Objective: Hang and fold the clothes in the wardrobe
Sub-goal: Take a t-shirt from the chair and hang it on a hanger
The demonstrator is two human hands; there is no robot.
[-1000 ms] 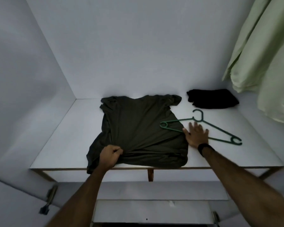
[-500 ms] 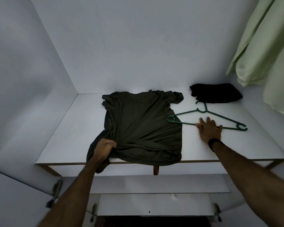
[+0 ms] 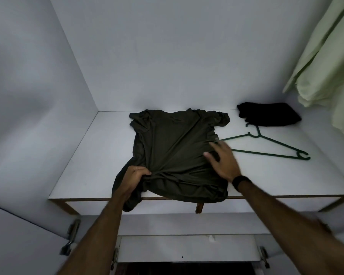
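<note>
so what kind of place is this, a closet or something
Most likely the inside of a wardrobe: a white shelf boxed in by plain white walls, with door hinges below its front edge. A dark olive t-shirt, a green hanger and a folded black garment lie on it.

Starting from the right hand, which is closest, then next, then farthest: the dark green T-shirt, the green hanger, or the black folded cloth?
1. Dark green T-shirt: the right hand rests on it.
2. Green hanger: just right of the hand.
3. Black folded cloth: back right corner.
</note>
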